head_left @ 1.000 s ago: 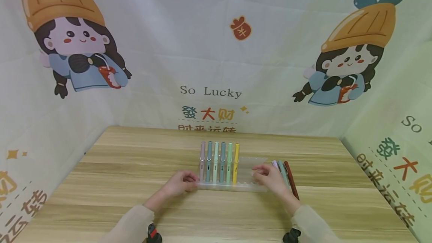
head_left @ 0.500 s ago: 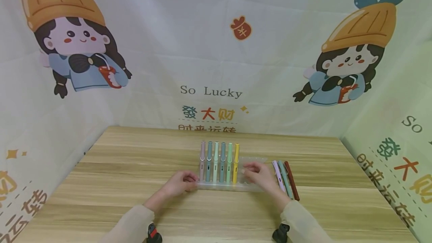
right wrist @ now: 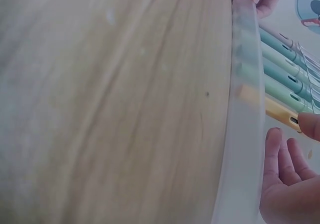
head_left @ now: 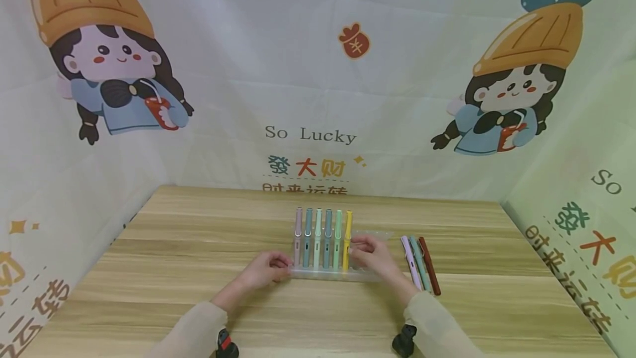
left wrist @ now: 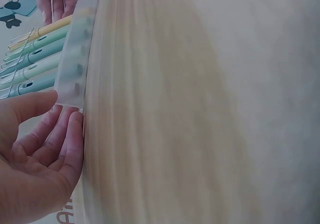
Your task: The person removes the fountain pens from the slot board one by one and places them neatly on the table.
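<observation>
Wooden table (head_left: 298, 319): right hand (head_left: 375, 257) has moved left, yellow pen (head_left: 349, 222) now within grasp, grip unclear; left hand (head_left: 266, 267) pinches rack (head_left: 318, 275).

Printed words on the backdrop cloth (head_left: 228, 104)
"So Lucky" (head_left: 311, 135) stands above "發大财" (head_left: 306, 167); on the right side, "發大财" recurs over "时来运转" (head_left: 566, 280).

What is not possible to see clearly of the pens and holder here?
Head: clear plastic holder, front right corner hidden by the right hand and wrist.
Left wrist: slim mauve pen, hidden by the left hand.
Right wrist: slim yellow pen, cap mostly hidden by the right thumb.
</observation>
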`<action>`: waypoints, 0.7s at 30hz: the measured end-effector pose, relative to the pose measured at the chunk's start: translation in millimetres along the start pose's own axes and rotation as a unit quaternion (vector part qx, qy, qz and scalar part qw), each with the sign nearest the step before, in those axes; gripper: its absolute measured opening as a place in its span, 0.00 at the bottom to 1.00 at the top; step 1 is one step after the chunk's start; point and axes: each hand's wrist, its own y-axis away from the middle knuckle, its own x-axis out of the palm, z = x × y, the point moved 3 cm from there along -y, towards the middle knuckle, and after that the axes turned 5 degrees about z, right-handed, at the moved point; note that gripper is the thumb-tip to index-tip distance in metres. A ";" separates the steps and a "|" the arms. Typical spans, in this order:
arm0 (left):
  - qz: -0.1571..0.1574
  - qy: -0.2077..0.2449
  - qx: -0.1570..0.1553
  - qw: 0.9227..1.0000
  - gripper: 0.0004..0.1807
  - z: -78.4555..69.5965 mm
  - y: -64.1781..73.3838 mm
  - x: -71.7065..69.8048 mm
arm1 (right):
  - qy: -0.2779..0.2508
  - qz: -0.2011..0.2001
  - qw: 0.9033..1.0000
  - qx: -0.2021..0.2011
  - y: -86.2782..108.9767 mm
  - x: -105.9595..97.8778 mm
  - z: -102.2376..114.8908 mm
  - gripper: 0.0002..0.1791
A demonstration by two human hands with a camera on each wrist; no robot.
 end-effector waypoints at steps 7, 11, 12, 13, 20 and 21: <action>-0.003 0.003 -0.001 1.000 0.10 0.0 -0.4 0.2 | -0.005 -0.002 1.000 0.003 -0.9 3.8 -0.5 0.18; -0.003 0.000 0.000 1.000 0.10 0.6 -1.0 0.4 | 0.001 -0.008 1.000 0.001 -2.5 5.3 -0.8 0.18; -0.002 0.000 0.000 1.000 0.10 0.5 -1.2 0.4 | 0.002 -0.009 1.000 -0.001 -2.6 5.7 -0.5 0.18; -0.001 -0.001 0.000 1.000 0.10 0.4 -1.3 0.4 | 0.004 -0.009 1.000 -0.004 -2.8 6.0 -0.6 0.18; 0.000 -0.001 0.000 1.000 0.09 0.5 -2.2 0.3 | 0.015 -0.009 1.000 -0.006 -2.9 7.0 0.8 0.17; 0.001 0.000 0.001 1.000 0.09 0.5 -2.2 0.2 | 0.015 -0.009 1.000 -0.005 -3.1 7.0 0.8 0.17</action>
